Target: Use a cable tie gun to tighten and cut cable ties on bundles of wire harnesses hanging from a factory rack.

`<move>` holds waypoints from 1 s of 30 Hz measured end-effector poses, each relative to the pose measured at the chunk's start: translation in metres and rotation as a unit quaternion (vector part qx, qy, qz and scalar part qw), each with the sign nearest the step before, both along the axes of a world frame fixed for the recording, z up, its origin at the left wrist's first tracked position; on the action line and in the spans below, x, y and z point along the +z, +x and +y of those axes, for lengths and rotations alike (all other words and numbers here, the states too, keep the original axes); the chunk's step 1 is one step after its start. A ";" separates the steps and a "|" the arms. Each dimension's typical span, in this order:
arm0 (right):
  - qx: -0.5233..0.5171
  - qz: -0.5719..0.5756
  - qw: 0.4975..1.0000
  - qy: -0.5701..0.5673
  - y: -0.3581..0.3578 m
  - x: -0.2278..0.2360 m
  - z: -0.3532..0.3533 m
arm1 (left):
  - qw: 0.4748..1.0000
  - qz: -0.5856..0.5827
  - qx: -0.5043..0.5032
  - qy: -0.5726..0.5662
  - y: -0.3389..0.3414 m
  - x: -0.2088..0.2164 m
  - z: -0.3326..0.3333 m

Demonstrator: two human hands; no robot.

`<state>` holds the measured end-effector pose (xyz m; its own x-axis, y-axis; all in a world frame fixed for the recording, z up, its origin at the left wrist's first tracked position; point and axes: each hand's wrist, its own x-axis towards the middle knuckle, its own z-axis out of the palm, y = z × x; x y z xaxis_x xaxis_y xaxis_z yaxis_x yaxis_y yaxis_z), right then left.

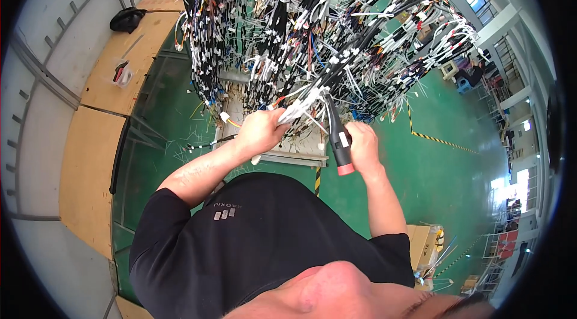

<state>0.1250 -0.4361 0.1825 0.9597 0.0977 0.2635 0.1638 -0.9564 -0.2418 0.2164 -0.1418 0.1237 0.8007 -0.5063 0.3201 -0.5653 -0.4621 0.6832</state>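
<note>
Head view, looking down: two bare hands are at work on one white cable bundle (303,105), which sits in front of the chest at the near lower end of the hanging cables. The left hand (262,134) is closed around the bundle, fingers curled in with the thumb side toward the cables. The right hand (364,146) is wrapped on the handle of one black hand tool (336,126) with a single red end cap; its far fingers are hidden, and the tool's tip meets the bundle beyond the left hand. Behind hang about three large groups, a left cable mass (213,24), a middle cable mass (285,24) and a right cable mass (415,42), their black and white strands too many to count. Beneath them lies one pale base (294,160). Along the left run wooden tabletops (90,168), bearing one black bag (126,19) and one clear container (122,77) with a red-and-black item in it. At lower right, one cardboard box (421,245) rests on the green floor (421,168).
</note>
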 end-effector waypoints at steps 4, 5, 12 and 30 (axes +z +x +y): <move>0.047 -0.075 0.994 -0.067 -0.014 -0.010 -0.002 | 0.997 0.072 -0.010 -0.034 -0.003 0.009 -0.001; 0.034 -0.106 0.993 -0.049 -0.017 -0.015 -0.001 | 0.995 0.091 -0.015 -0.045 -0.003 0.010 -0.001; 0.126 0.104 0.940 0.299 -0.028 0.001 -0.015 | 0.962 0.263 -0.048 -0.063 -0.008 0.013 -0.008; 0.164 -0.118 0.978 0.057 -0.039 -0.040 0.011 | 0.939 0.312 -0.066 -0.129 -0.012 -0.006 -0.028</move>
